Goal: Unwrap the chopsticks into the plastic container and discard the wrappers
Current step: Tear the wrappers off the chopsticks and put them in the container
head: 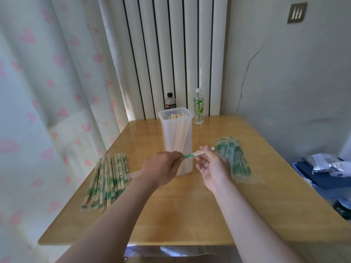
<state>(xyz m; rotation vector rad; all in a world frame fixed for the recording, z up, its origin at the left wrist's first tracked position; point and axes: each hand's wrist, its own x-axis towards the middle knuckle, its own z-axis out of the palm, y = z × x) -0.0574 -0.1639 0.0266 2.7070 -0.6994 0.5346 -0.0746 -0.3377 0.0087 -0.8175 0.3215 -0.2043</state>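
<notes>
On the glossy wooden table (190, 215) a translucent plastic container (176, 141) is holding bare wooden chopsticks (177, 116); plastic-wrapped chopsticks (108, 179) are lying left, empty green-printed clear wrappers (234, 160) right, two plastic bottles (170, 101) behind, a half-wrapped chopstick pair (197, 153) hanging just nearer

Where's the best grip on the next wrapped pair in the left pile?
Probably the near end of the right-edge pair in the pile, pinched from above. Pairs lie flat and tight side by side on the table; only edge pairs have a free side, and near ends fan apart.
</notes>
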